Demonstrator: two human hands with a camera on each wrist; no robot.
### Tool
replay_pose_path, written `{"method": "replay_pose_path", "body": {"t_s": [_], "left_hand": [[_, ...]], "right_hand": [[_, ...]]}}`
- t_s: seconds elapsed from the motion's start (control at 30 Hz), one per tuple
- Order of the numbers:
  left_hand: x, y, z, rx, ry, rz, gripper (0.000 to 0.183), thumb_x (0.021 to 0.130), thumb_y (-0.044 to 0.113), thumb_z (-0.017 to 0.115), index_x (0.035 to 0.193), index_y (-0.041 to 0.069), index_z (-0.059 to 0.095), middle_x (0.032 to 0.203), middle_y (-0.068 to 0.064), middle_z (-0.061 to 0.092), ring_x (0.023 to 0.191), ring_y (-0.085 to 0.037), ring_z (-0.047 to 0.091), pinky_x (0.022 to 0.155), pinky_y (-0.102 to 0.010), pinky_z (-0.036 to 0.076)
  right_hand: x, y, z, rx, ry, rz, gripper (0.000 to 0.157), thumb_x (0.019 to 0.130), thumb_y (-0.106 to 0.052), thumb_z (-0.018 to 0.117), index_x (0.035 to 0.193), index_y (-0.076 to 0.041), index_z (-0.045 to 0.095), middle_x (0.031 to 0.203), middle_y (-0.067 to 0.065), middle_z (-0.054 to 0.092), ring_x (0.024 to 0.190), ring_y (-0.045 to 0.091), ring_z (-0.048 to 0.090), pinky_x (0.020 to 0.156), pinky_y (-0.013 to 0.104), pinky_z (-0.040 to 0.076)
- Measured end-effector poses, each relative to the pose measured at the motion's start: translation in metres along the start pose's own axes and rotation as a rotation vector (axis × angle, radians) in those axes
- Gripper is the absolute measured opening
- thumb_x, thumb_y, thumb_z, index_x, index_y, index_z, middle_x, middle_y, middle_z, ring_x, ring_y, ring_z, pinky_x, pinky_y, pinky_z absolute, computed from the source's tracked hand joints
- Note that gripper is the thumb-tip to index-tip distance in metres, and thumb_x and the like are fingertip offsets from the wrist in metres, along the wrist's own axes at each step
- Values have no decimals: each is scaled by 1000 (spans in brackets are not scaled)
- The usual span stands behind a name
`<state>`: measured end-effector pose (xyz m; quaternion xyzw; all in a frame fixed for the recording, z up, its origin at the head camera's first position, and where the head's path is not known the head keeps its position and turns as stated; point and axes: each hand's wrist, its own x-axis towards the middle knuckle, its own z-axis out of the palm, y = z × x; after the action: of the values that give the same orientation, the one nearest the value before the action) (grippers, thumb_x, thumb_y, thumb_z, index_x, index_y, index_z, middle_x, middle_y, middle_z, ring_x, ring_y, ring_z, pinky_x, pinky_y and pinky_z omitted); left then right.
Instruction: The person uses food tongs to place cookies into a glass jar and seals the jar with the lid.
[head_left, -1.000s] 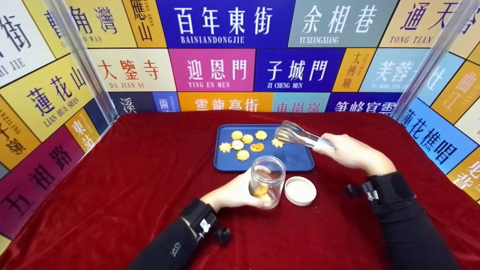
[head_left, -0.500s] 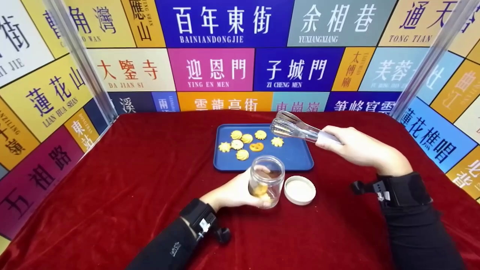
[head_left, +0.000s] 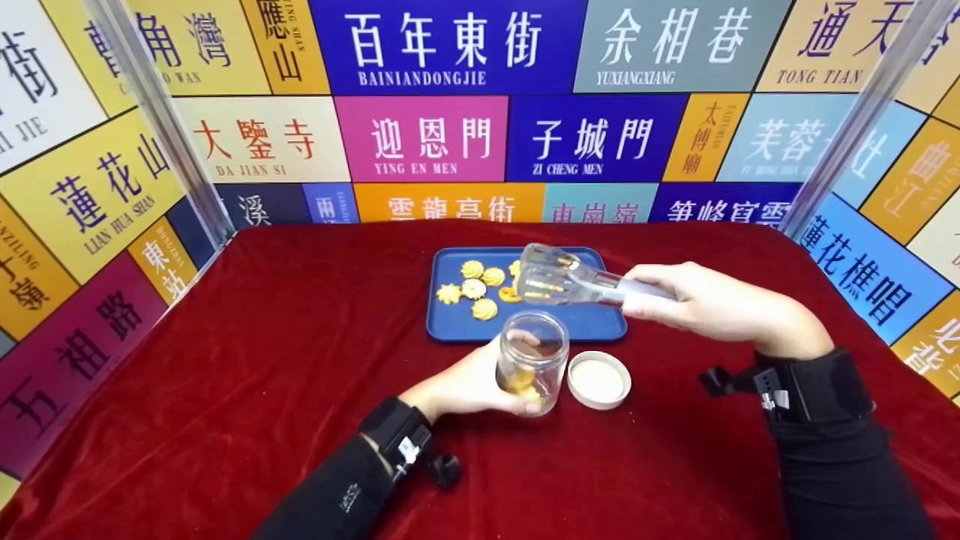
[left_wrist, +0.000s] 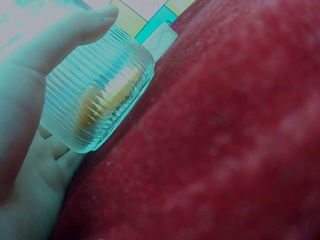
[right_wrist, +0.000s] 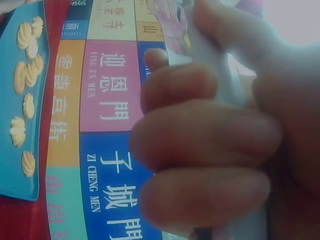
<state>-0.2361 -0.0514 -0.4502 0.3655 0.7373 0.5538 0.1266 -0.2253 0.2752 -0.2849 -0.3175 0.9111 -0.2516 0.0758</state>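
Note:
My left hand grips a clear glass jar, uncovered at the top and leaning a little, with several yellow cookies at its bottom. In the left wrist view the jar's ribbed wall shows between thumb and fingers. Fingers curled, my right hand holds clear serving tongs by their pale handle. The tongs' broad heads hover over the right part of a blue tray and hide some of it. Whether anything sits between the heads, I cannot tell. Butter cookies lie on the tray.
A white round lid lies on the red cloth, right beside the jar. Panels with large lettering stand behind the table and at both sides. Clear posts rise at the back corners.
The tongs have lifted from the tray's right side, then swung left toward the jar and turned their broad face up. A star-shaped cookie is now covered by them. Left hand and jar stay put.

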Motion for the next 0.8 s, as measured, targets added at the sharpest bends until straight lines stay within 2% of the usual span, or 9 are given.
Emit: {"method": "replay_pose_path", "body": {"t_s": [0.2, 0.43, 0.67, 0.8], "left_hand": [[0, -1, 0, -7, -1, -11, 84, 77, 16, 95, 145, 9, 45, 129, 3, 69, 119, -12, 65, 109, -31, 51], [0, -3, 0, -10, -11, -22, 83, 79, 17, 94, 145, 11, 43, 135, 3, 67, 124, -12, 63, 111, -31, 49], [0, -4, 0, -11, -12, -24, 83, 80, 18, 94, 145, 12, 43, 134, 3, 67, 124, -12, 63, 111, -31, 49], [1, -3, 0, 8, -10, -19, 84, 79, 19, 95, 146, 14, 45, 134, 4, 67, 123, -12, 64, 111, -31, 49]], "right_hand": [[-2, 1, 0, 16, -49, -18, 11, 106, -36, 68, 112, -26, 70, 88, -8, 61, 77, 12, 55, 66, 29, 44], [-1, 2, -1, -2, -97, -1, 16, 104, -40, 71, 115, -29, 72, 98, -8, 67, 85, 13, 60, 72, 28, 47], [0, 1, -1, 24, -146, 37, 23, 104, -43, 70, 117, -24, 71, 78, -6, 57, 64, 10, 53, 60, 28, 45], [0, 0, -1, 54, -158, 73, 25, 103, -43, 71, 117, -22, 70, 73, -5, 56, 62, 11, 53, 57, 27, 45]]}}
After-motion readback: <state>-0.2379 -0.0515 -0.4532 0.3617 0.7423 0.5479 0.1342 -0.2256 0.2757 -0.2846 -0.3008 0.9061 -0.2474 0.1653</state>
